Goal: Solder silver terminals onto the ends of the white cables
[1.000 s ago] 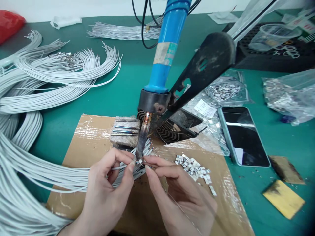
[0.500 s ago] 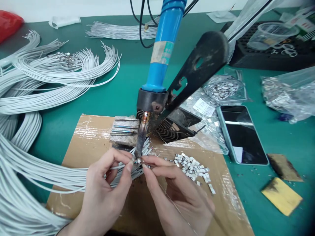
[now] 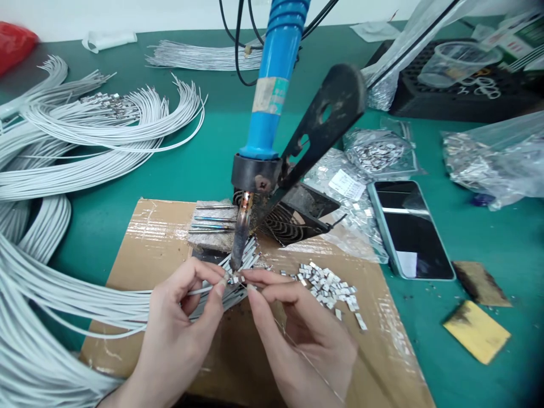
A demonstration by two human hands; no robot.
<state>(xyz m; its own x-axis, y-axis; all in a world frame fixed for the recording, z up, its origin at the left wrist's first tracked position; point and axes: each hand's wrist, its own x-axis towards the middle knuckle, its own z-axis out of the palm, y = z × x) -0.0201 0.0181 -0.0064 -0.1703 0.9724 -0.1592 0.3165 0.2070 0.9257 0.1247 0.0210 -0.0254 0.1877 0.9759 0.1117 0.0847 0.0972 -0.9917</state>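
Observation:
My left hand [image 3: 185, 326] is closed in a pinch on the end of a white wire [image 3: 202, 290], just below the soldering iron tip [image 3: 236, 258]. A small silvery metal piece [image 3: 237, 279] shows between my two hands, close under the tip. Whether it touches the tip I cannot tell. My right hand [image 3: 304, 337] pinches a thin solder wire [image 3: 312, 367], which trails down across the palm side. The blue-handled soldering iron [image 3: 272, 85] points downward, held in a black metal stand [image 3: 318, 122]. More white wire ends [image 3: 250, 252] lie behind my fingertips.
Loose metal tabs [image 3: 329, 286] lie on the cardboard [image 3: 140, 243]. Thick bundles of white wires [image 3: 85, 175] fill the left side. To the right are a phone [image 3: 414, 232], a yellow sponge [image 3: 476, 331], bags of metal parts [image 3: 376, 150] and a black box [image 3: 450, 107].
The view has shifted slightly, moving the iron and phone left in the picture. My fingertips sit a little lower from the tip, and the small metal piece shows more plainly. Both pinches stay closed.

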